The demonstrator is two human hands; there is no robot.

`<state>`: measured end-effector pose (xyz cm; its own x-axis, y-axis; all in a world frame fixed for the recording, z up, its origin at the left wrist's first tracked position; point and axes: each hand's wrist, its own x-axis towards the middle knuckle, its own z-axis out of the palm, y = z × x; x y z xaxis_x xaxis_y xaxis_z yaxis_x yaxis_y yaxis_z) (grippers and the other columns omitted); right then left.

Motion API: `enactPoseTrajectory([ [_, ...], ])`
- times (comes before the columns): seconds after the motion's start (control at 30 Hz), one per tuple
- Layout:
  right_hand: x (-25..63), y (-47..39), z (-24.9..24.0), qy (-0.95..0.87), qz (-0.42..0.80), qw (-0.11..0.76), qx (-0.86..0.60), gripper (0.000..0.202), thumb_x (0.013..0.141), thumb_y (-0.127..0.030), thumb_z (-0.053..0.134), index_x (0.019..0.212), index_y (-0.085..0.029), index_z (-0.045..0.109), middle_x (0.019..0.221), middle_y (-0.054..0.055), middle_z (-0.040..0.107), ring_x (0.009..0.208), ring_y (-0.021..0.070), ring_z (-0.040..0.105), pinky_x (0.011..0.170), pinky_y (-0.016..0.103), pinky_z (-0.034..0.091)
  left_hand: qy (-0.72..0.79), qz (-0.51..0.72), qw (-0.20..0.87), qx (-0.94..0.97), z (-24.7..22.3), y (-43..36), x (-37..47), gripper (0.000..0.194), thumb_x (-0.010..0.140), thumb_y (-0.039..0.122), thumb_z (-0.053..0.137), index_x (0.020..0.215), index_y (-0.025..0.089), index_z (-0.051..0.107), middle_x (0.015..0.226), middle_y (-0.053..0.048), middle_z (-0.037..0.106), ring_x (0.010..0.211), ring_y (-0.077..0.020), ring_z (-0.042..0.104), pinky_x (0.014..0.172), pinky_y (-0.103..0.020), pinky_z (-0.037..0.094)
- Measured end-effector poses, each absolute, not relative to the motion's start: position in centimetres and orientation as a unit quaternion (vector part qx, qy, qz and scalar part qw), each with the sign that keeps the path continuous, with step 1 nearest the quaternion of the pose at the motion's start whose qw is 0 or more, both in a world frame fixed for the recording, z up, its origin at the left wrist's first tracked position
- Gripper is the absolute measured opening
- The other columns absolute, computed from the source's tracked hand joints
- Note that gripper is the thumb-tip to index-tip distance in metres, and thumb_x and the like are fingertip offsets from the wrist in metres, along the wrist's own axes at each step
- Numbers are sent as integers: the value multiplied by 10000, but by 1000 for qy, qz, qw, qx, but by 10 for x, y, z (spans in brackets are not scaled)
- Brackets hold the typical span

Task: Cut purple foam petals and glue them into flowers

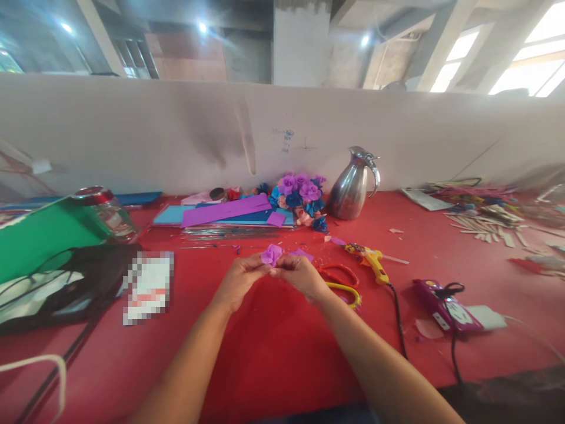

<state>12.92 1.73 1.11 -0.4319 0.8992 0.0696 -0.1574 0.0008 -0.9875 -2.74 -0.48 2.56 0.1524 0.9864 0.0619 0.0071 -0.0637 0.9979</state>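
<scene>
Between my hands, above the red table (265, 365), is a small purple paper flower (271, 255). My left hand (242, 277) pinches it from the left, thumb and fingers closed. From the right, my right hand (302, 275) pinches the flower's lower edge with thumb and forefinger. A purple paper scrap (302, 254) lies just behind the right hand. Scissors with red and yellow handles (341, 275) lie partly hidden beside my right wrist. Farther right rests a yellow glue gun (373, 262) with a black cord.
Paper flowers (300, 194), purple paper strips (225, 211) and a steel jug (353, 185) stand along the back wall. To the left are a glass jar (108, 215) and a green board (48, 235). A purple power strip (450, 309) and wooden sticks (489, 227) lie right.
</scene>
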Motion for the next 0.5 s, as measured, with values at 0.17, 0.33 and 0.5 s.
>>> enactPoseTrajectory([
  [0.17,128,16,12,-570,605,428,-354,289,581,-442,769,610,-187,636,568,-45,558,588,112,495,618,242,390,450,487,520,538,24,-4,-25,259,678,345,718,904,223,752,964,-38,743,1027,-261,616,1001,-423,371],
  [0.33,128,18,6,-579,566,445,-382,243,622,-409,734,706,-190,674,695,-9,653,635,138,541,631,264,412,482,516,507,495,21,-3,-21,286,651,390,734,872,208,755,876,-41,750,955,-247,631,940,-393,415],
  [0.5,132,16,11,-570,533,490,-388,216,669,-374,683,759,-177,668,695,7,636,602,123,514,577,247,378,509,544,482,460,20,-3,-20,324,601,404,767,848,194,757,810,-39,747,899,-242,634,899,-377,430],
])
